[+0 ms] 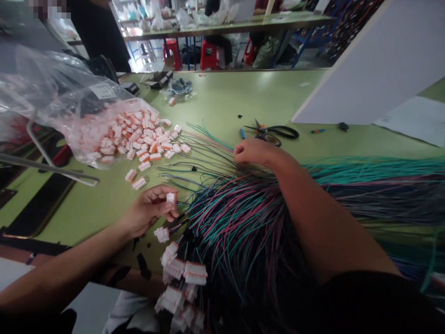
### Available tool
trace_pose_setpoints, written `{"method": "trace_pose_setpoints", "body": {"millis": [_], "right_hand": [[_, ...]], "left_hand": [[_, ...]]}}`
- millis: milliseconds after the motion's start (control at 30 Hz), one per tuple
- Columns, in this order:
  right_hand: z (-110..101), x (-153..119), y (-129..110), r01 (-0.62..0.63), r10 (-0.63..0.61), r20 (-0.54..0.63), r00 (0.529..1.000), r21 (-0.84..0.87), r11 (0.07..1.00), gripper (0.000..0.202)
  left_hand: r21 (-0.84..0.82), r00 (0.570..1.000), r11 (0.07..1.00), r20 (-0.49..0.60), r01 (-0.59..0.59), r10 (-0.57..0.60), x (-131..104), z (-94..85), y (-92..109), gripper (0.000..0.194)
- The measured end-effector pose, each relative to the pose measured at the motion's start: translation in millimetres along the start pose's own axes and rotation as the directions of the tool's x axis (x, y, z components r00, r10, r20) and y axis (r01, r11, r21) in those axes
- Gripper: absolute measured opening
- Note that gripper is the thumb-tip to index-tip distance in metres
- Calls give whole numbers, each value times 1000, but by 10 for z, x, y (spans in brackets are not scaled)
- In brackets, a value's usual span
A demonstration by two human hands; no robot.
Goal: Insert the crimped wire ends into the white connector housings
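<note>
Between the thumb and fingers of my left hand (155, 208) is a small white-and-orange connector housing (171, 198), with wires running from its right side. My right hand (253, 152) is closed in a pinch above the spread wire ends (208, 150). Thin green and pink wires reach its fingertips; what it grips is hidden. A thick bundle of green, pink and dark wires (229, 208) lies beneath my right forearm. White connectors fitted on wires (194, 272) hang in a cluster at the table's front edge.
Loose connectors (139, 132) spill from a clear plastic bag (73, 102) at left. Black-handled scissors (278, 132) lie beyond my right hand. A white panel (368, 65) stands at right, and a metal rod (48, 164) juts in from the left. Red stools (208, 54) stand behind the table.
</note>
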State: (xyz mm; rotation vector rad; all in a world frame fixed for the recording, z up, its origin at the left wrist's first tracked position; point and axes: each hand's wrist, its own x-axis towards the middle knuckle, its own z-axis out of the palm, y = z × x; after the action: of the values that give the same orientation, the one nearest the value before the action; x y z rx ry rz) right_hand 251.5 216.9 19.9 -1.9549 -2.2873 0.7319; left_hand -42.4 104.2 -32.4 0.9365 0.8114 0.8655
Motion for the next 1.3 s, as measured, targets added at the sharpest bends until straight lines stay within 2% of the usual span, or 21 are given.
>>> {"method": "trace_pose_setpoints", "body": {"millis": [67,133,200,267,333,400,500,600,633,667,733,833,1033,1300], "right_hand": [[16,2,7,26,-26,0,1000,155,988,8],[36,-21,-67,83,-79,-28,997,342,936,14],[71,-78,-237,166,-125,-122,985,432,886,26],[131,-170,-476,271,-171,-283,944,364,891,32],[218,-288,-724,359,-253,-408,877,208,910,33],[319,-415,-930,435,-377,-397,837,63,898,33],[450,-571,-1110,562,-546,-282,789,-30,827,34],[507,-641,-1153,695,-669,-204,715,100,712,27],[507,-641,-1146,708,-681,-192,707,170,686,24],[499,-631,-1132,698,-674,-186,715,236,676,22],[472,-590,-1094,637,-610,-194,768,323,699,20],[448,-510,-1040,552,-505,-223,834,307,775,15],[524,-428,-1019,537,-512,-188,838,119,835,10],[537,-450,-1063,457,-459,-159,874,-50,888,11]], "left_hand": [[3,1000,1000,6,8,-8,0,6,4,26],[-2,1000,1000,9,15,-15,5,12,8,25],[-18,1000,1000,6,13,-13,16,18,10,26],[-38,1000,999,-1,8,-8,33,23,15,27],[-53,1000,998,5,16,-16,52,27,26,26],[-62,999,998,7,34,-34,67,27,41,26],[-69,999,997,14,38,-37,80,25,62,28],[-71,1000,997,-2,13,-14,85,27,73,30],[-75,1000,997,-3,11,-11,86,27,74,29],[-82,1000,997,0,12,-12,88,25,74,29],[-114,1000,993,16,16,-14,93,16,71,29],[-159,999,987,39,16,-10,102,1,68,29],[-157,999,987,41,29,-23,100,-1,84,29],[-140,999,990,35,28,-23,102,-7,76,27]]}}
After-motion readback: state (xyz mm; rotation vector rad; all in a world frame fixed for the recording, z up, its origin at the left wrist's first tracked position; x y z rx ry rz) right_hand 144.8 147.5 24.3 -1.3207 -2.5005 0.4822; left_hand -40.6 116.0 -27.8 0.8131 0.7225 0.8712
